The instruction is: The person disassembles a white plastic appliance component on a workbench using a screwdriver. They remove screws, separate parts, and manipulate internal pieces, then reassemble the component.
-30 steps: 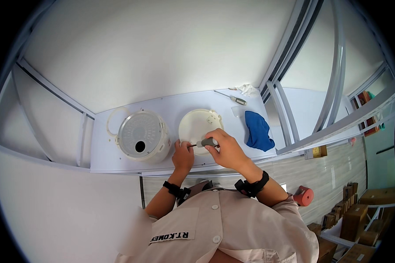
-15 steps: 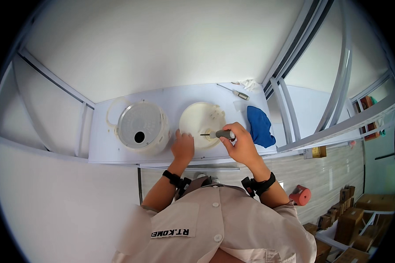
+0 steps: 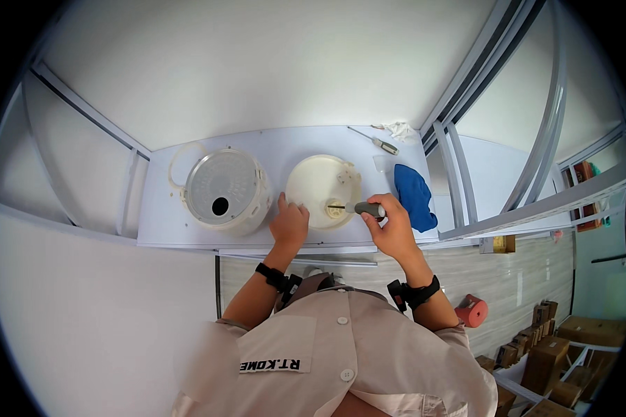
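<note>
My right hand (image 3: 392, 226) is closed around the grey handle of a screwdriver (image 3: 370, 208). Its shaft points left over a small cream round fitting (image 3: 334, 213) near the front of a shallow cream round cover (image 3: 311, 182). I cannot tell whether the tip touches the fitting. At the cover's left front rim is my left hand (image 3: 289, 224), its index finger stretched out and the other fingers bent towards the rim; it holds nothing visible. To its left stands a white round appliance body (image 3: 259, 201) with a metal disc (image 3: 222, 182) on top, pierced by a dark hole.
A second screwdriver (image 3: 382, 144) lies at the back right of the white table (image 3: 275, 146), near crumpled white tissue (image 3: 401, 131). A blue cloth (image 3: 414, 198) sits at the right end. Metal frame bars (image 3: 459, 174) rise beyond it. A red roll (image 3: 471, 311) and cardboard boxes (image 3: 546, 361) are on the floor side.
The screwdriver and my right hand have shifted slightly right relative to the cover. My left index finger is stretched out further. The whole view has shifted a little.
</note>
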`<control>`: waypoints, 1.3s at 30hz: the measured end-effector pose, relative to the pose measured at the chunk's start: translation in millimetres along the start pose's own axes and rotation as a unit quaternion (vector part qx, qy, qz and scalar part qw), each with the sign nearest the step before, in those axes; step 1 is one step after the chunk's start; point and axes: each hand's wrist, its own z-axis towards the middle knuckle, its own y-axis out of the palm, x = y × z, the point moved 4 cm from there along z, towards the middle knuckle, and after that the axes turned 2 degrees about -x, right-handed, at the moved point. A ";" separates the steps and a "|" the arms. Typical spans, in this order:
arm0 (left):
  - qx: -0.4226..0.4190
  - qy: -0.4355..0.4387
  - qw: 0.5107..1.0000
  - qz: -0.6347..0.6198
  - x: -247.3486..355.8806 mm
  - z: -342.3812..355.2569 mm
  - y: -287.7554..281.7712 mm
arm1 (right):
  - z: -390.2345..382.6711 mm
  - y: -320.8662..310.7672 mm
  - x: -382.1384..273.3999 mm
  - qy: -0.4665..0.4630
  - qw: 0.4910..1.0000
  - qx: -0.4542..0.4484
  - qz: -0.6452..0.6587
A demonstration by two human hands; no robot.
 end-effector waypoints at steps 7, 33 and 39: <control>-0.002 0.023 0.999 -0.040 8.7 -11.2 -26.5 | -3.4 -15.4 6.0 -0.019 0.999 0.045 -0.020; -0.001 0.434 0.901 -0.026 142.7 -44.6 41.0 | -84.4 -85.1 38.4 0.040 0.981 0.186 -0.028; -0.013 0.428 0.904 -0.005 150.9 -32.6 60.5 | -104.5 -97.0 39.2 0.067 0.975 0.211 -0.017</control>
